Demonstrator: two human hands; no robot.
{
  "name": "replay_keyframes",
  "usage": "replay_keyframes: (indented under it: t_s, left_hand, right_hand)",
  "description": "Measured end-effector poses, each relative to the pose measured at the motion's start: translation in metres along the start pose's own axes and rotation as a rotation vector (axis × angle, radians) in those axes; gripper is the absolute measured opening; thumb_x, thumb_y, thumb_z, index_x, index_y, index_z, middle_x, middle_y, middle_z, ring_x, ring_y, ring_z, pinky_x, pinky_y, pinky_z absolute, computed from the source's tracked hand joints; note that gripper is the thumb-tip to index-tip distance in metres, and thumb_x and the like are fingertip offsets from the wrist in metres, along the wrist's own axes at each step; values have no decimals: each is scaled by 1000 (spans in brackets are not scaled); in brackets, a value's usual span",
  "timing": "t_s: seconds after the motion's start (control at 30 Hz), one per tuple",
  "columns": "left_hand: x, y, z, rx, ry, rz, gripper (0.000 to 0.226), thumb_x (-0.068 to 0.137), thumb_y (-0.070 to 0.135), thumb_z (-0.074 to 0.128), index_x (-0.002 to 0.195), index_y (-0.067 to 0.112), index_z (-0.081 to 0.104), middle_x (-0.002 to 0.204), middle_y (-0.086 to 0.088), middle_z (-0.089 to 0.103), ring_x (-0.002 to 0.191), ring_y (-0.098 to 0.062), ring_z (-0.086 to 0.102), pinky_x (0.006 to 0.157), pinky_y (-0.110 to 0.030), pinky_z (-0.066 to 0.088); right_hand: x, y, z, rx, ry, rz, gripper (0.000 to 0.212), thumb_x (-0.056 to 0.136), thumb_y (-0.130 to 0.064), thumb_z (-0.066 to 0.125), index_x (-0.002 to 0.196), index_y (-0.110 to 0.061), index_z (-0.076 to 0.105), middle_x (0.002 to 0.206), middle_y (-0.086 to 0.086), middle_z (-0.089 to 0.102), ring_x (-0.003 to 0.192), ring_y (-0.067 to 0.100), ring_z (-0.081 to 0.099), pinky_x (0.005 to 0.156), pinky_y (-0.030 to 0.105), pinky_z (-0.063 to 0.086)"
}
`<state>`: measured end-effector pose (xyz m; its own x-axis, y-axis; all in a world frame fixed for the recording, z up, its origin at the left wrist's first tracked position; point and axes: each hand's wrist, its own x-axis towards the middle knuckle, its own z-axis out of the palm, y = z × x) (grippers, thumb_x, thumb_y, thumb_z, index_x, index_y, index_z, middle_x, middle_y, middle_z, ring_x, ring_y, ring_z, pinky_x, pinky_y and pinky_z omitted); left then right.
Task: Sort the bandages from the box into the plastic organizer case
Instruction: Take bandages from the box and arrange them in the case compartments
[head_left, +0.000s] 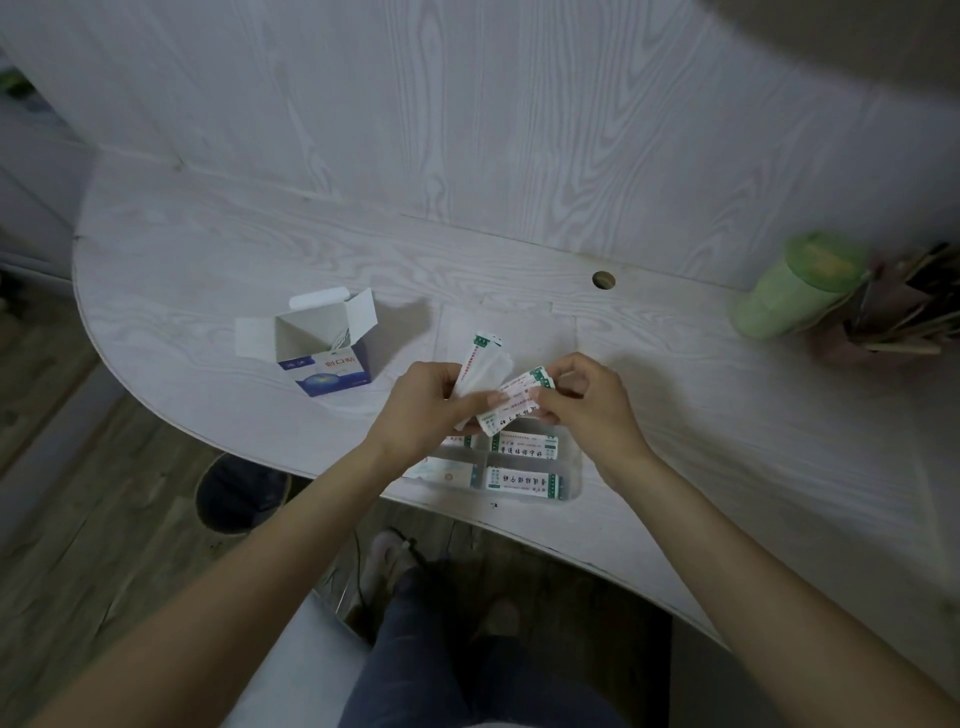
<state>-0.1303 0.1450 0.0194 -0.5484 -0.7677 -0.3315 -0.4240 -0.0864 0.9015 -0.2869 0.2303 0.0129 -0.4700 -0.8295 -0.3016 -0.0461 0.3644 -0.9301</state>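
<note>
Above clear plastic case (571, 470), hands (421, 402) (589, 402) pinch flat paper-wrapped bandages (511, 397).

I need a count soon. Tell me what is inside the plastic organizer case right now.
The plastic organizer case holds wrapped bandages lying flat in its compartments; four compartments show some. The left hand and right hand, both holding more bandages, cover its far part.

The table (675, 415) and the wall panel (467, 104) behind it look like whitewashed wood with a plain grain and a matt finish. The box (324, 343) is thin cardboard, printed and slightly glossy outside, plain white inside. The bandages (483, 374) are in matt paper wrappers. The organizer case (569, 467) is clear, smooth plastic. The green cup (795, 286) looks like matt plastic. The floor (104, 519) is dull wood planks.
</note>
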Motion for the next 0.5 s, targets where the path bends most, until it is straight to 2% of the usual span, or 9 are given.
replay_keyframes:
  t_s: [0.1, 0.2, 0.3, 0.43, 0.5]
  left_hand:
    - [3, -2, 1, 106, 34, 3, 13, 84, 12, 70, 92, 1, 69, 90, -8, 72, 71, -16, 69, 61, -21, 57]
    - [6, -3, 4, 181, 43, 1, 9, 86, 11, 67, 90, 3, 68, 91, -8, 70, 69, -11, 66, 54, -14, 52]
    - [7, -6, 8, 220, 19, -17, 11, 86, 12, 67, 93, 3, 67, 96, -7, 69, 70, -15, 68, 57, -18, 55]
    - [8, -16, 15, 284, -19, -33, 16, 86, 15, 67, 98, 4, 69, 99, -6, 71, 75, -15, 69, 66, -26, 59]
    - [7, -22, 21, 246, -32, -60, 15, 87, 13, 66, 98, 3, 68, 98, -5, 70, 74, -12, 68, 62, -22, 58]
  right_hand:
    - [-3, 2, -3, -8, -48, -22, 20, 87, -2, 64, 102, -16, 66, 90, 13, 70, 67, 14, 67, 62, 17, 54]
    - [-4, 6, -6, -69, -79, -41, 16, 88, -6, 65, 93, -20, 67, 91, 11, 72, 70, 14, 69, 65, 19, 56]
    - [-4, 12, -8, -135, -72, -45, 16, 88, -8, 65, 81, -22, 64, 90, 9, 72, 66, 12, 68, 61, 18, 53]
    - [-7, 26, -10, -203, -93, -5, 15, 87, -8, 66, 87, -23, 65, 92, 4, 72, 67, 8, 65, 58, 19, 50]
    - [-7, 38, -10, -248, -93, 17, 17, 86, -9, 67, 86, -26, 67, 97, 3, 72, 76, 9, 64, 62, 19, 48]
